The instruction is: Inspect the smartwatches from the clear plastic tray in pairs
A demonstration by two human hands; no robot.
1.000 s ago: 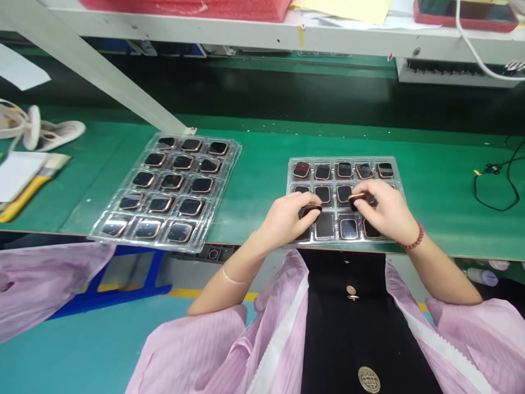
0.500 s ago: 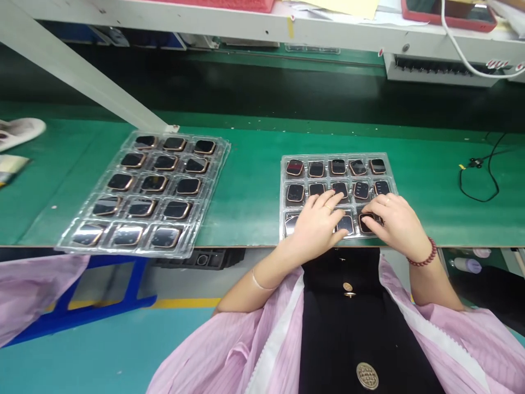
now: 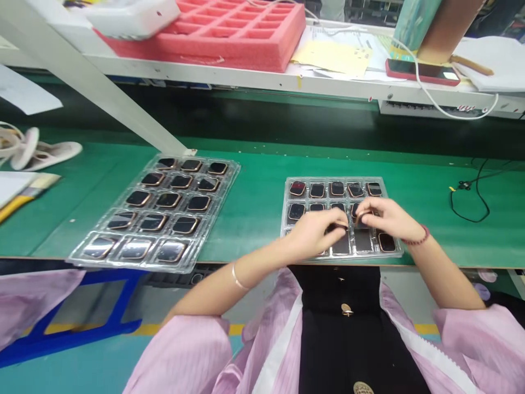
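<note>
Watches (image 3: 168, 200) with dark square faces and copper-coloured rims number fifteen in the left tray (image 3: 221, 205), a clear plastic one left of centre in the frame, set in five rows of three. Right of centre lies the right tray (image 3: 284, 219), also clear plastic, with three rows of five pockets; its top row (image 3: 337, 189) shows five watches, while the hands hide part of the two lower rows. Two pockets in its bottom row look empty, and one watch sits at that row's right end. Over this tray, the left hand (image 3: 314, 232) pinches one watch (image 3: 338, 224) between thumb and fingers, and the right hand (image 3: 383, 219) pinches another watch (image 3: 362, 216) just beside it — both are tilted, partly hidden by the fingers. One pale band (image 3: 237, 277) circles the left wrist and one red bracelet (image 3: 421, 236) the right. Both trays rest on the green table (image 3: 260, 219). At the left edge of the frame lie a white sandal (image 3: 61, 155) and one brush (image 3: 35, 191) with a yellow handle; at the right is one black cable (image 3: 471, 220). The shelf (image 3: 254, 78) across the top holds one red foam tray (image 3: 246, 49), one white box (image 3: 133, 19), loose papers (image 3: 332, 57) and one red-cased phone (image 3: 422, 72) — the phone toward the upper right.
</note>
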